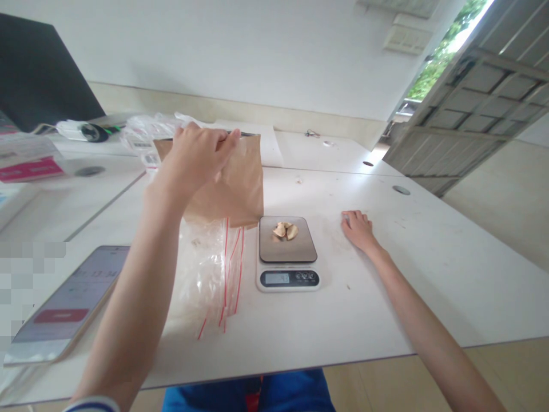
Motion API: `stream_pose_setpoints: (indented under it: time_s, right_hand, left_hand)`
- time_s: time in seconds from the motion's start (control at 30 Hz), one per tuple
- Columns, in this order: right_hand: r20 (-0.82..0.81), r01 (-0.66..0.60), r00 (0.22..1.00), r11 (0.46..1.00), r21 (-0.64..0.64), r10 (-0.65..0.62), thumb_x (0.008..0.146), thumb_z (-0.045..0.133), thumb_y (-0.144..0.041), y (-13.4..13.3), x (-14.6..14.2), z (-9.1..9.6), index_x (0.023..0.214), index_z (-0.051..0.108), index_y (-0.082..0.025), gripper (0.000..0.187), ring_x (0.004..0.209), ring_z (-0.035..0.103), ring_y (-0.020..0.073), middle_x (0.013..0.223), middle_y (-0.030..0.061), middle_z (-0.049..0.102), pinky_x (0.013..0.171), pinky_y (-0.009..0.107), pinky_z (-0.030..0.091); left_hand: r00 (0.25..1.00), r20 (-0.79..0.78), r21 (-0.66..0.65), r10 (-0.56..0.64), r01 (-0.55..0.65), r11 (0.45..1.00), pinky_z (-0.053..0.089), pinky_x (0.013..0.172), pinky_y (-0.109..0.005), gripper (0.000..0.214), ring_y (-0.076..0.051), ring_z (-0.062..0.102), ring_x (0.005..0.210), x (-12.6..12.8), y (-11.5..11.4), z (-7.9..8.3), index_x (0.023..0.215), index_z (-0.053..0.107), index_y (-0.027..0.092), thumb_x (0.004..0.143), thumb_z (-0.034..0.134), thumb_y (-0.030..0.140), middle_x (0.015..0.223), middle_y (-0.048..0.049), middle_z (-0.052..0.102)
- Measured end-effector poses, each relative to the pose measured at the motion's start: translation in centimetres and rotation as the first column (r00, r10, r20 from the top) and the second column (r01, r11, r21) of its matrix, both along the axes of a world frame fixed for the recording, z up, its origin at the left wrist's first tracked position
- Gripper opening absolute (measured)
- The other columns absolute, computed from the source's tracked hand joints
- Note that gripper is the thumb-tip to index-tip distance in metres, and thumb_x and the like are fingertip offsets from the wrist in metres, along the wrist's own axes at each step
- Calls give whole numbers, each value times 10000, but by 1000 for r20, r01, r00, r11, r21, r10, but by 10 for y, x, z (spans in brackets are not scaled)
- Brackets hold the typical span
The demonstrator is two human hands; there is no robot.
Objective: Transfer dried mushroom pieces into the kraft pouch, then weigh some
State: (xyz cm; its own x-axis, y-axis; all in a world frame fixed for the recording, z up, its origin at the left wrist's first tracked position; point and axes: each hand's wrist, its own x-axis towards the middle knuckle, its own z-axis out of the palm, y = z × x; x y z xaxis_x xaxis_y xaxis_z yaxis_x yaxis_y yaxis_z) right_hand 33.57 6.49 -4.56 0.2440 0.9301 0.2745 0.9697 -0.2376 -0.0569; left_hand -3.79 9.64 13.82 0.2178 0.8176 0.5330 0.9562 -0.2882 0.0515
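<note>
My left hand [201,151] is closed on the top edge of a brown paper bag [246,183], which stands left of and behind a kitchen scale [266,252]. Several pale, dried-looking pieces [285,230] lie on the scale's metal plate; I cannot make out their exact kind. A lit display [277,278] faces me, its digits too blurred to read surely. Clear zip bags [201,274] with red seal strips lie flat in front of the paper bag. To the right of the scale, my right hand [359,229] rests on the table with nothing in it, fingers loosely apart.
A phone [68,309] with a lit screen lies at the left. Behind are crumpled plastic packaging [148,131], a black monitor [43,68] and a pink-and-white package [32,163]. The white table [364,326] has its front edge near my lap.
</note>
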Motion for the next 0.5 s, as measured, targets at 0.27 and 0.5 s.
stream_pose_setpoints:
  time_s: [0.27, 0.5]
  right_hand:
    - [2, -13, 1000, 1000, 17, 12, 900, 361, -221, 1, 2, -2, 1157, 585, -135, 351, 1076, 523, 321, 1177, 189, 575, 889, 471, 435]
    - [-1, -9, 1000, 1000, 11, 9, 907, 347, -226, 0, 1, -1, 1163, 583, -142, 358, 1082, 522, 315, 1180, 179, 573, 892, 450, 431]
  left_hand:
    - [974, 213, 195, -72, 30, 980, 338, 936, -430, 365, -245, 493, 972, -1, 2, 2, 640, 448, 195, 926, 386, 413, 809, -56, 612]
    - [887, 354, 597, -295, 29, 802, 395, 838, -369, 368, -188, 522, 780, 1, 0, 7, 637, 287, 227, 929, 401, 421, 656, 0, 452]
